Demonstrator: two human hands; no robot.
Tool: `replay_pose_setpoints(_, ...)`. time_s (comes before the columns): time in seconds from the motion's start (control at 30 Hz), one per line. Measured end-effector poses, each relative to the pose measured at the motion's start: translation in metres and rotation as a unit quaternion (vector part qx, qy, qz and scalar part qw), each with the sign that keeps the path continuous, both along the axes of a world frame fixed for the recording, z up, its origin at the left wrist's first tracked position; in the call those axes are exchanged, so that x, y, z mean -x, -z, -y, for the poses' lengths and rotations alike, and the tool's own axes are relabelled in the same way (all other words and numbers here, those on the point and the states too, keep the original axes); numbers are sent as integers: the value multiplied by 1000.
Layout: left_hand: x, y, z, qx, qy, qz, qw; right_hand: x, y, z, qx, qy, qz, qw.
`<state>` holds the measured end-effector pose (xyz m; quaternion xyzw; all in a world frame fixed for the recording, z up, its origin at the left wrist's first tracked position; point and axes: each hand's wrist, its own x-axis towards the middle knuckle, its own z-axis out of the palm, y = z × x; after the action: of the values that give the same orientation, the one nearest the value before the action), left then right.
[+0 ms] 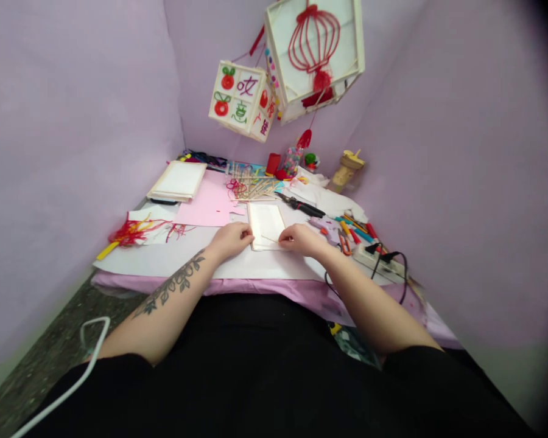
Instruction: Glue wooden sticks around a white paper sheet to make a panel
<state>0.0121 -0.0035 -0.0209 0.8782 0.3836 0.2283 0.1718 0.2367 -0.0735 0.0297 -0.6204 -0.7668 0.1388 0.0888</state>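
Note:
A small white panel with a thin wooden frame lies flat on the table before me. My left hand is at its left edge, fingers curled and closed on the frame. Over the panel's lower right corner, my right hand pinches one end of a thin wooden stick. The stick points left across the lower part of the panel. Whether it touches the panel, I cannot tell.
Pliers, a lilac glue gun, markers and a power strip lie to the right. Loose sticks are behind. Red yarn and stacked framed panels sit left. Lanterns hang above.

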Motion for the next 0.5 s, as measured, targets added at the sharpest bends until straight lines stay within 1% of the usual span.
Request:
replay_pose_setpoints(0.13,0,0,0,8,-1,-2,1000,5,11,2,-37,-30,26,999)
replay_pose_setpoints(0.23,0,-2,1,16,0,-3,1000,9,16,7,-61,-29,17,998)
replay_pose_setpoints(0.3,1,-3,2,19,0,-4,1000,10,16,10,-76,-19,-4,997)
replay_pose_setpoints(0.4,2,-4,4,26,-3,-5,1000,7,10,8,-105,23,-55,993)
replay_pose_setpoints(0.5,3,-5,6,24,-8,-7,1000,-9,3,-4,-114,108,-102,982)
